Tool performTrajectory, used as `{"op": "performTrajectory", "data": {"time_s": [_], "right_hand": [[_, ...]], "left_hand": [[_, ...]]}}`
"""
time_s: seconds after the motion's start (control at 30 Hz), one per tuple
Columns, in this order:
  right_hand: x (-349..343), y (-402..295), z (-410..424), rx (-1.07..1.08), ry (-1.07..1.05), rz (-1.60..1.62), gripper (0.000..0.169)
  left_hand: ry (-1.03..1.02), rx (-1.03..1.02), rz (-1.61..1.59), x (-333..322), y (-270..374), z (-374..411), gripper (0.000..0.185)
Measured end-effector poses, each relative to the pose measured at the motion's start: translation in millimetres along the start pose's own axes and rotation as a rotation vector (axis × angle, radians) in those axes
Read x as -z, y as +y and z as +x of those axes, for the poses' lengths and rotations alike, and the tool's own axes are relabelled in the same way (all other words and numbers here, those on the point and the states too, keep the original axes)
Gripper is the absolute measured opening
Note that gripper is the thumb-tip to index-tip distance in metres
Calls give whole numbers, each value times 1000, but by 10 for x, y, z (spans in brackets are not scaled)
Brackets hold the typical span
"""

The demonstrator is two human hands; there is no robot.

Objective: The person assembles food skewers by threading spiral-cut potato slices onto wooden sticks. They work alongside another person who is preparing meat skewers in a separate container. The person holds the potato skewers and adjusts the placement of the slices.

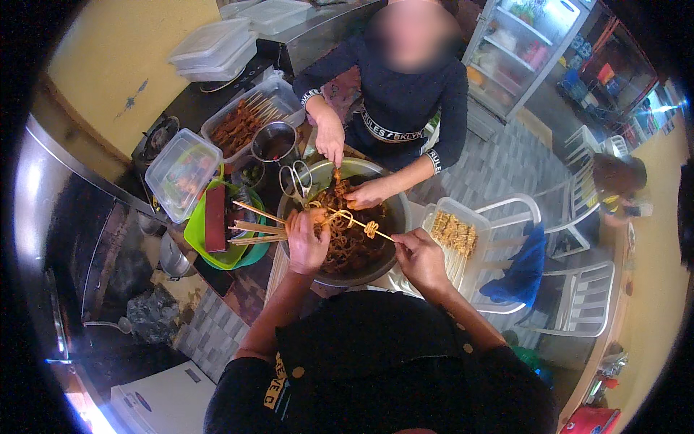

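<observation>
My right hand (422, 257) pinches the lower end of a bamboo skewer (386, 237) over a large metal pot (404, 219). A folded pale strip (371, 229), seemingly intestine, is threaded on it. At the skewer's far end, my left hand (308, 238) grips the loose part of a strip (340, 216). Several bare bamboo sticks (259, 234) jut out left of that hand; whether it holds them, I cannot tell. Dark marinade and curly strips (347, 252) fill the pot. Opposite, a co-worker's hands (368, 193) handle a brown meat piece (341, 184) on a stick.
Scissors (295, 182) lean on the pot's rim. Loaded skewers sit in a plastic tray (485, 217) at right and a tub (295, 97) at far left. Green bowls (196, 230), a lidded box (187, 163) and a steel cup (275, 142) crowd the left. A white chair (534, 209) stands right.
</observation>
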State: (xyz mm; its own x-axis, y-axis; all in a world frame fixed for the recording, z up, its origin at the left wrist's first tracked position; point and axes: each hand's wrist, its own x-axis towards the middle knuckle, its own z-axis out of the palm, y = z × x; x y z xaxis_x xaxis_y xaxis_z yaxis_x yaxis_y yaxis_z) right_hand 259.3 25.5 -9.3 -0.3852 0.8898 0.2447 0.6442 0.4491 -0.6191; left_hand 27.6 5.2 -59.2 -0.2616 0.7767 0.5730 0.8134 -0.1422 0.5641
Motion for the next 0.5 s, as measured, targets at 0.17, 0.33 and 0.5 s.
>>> {"op": "performTrajectory", "data": {"time_s": [0.17,0.33,0.5], "right_hand": [[31,-7,4,-2,19,50,13],[34,-11,-15,-58,-4,89,11],[19,19,-25,-14,17,141,12]], "left_hand": [[-157,287,-468,-120,-37,-125,47],[-155,273,-555,-124,1,-54,23],[-136,321,-418,-29,209,39,4]]}}
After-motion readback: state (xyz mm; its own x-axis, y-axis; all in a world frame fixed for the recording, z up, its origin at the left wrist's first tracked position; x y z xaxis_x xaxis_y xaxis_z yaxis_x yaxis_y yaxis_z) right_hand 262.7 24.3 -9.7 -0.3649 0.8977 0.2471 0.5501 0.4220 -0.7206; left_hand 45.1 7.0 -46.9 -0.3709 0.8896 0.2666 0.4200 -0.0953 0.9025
